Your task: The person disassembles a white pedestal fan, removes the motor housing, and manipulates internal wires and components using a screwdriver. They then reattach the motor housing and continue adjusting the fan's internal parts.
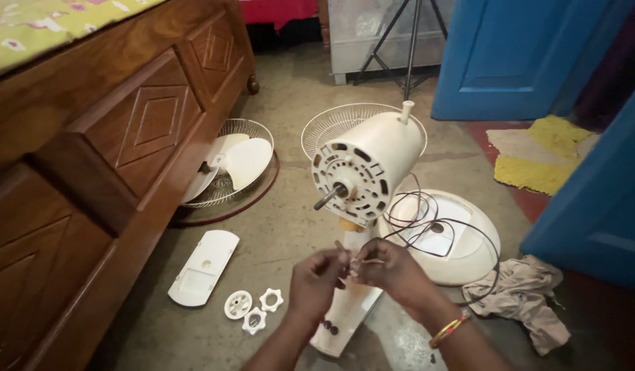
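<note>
Head view: left hand and right hand met at centre frame over floor. Fingers of both pinched closed on small pale part, too small to identify. Fan motor housing stood at 12 o'clock from hands, shaft facing camera. Round base with dark cord at 2 o'clock. White cover plate and three plastic rings at 9 o'clock. Crumpled rag at 3 o'clock.
</note>
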